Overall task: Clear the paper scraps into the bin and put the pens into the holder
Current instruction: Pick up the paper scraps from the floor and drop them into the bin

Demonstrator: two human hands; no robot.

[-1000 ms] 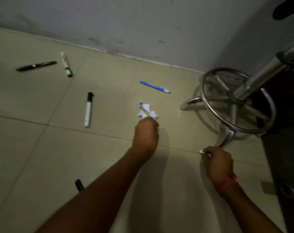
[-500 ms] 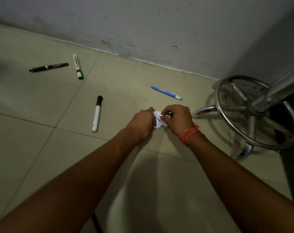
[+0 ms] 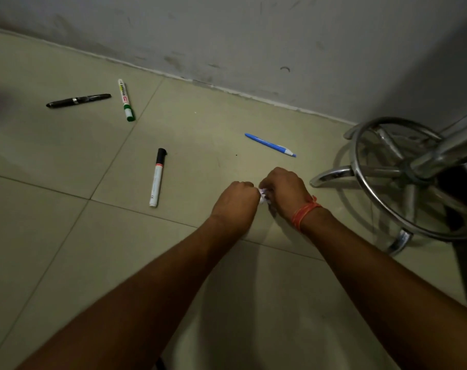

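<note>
Gathering the paper scraps into one wad looks like the point of this two-handed pinch: bunched together between the knuckles, the bits can go to the bin in a single trip rather than piece by piece. The left hand is curled into a loose fist with its fingers closed on the near side of the white wad, and the right hand, with an orange thread band at the wrist, closes over the far side, so only a sliver of paper shows between them, low over the tiled floor. Both forearms reach forward and converge, wrists bent down. The pens lie untouched, well apart from the hands: a black-capped white marker to the left, a blue ballpoint just beyond, a green-capped marker and a black pen near the wall. A chrome stool base stands to the right. Neither bin nor holder is in view.
</note>
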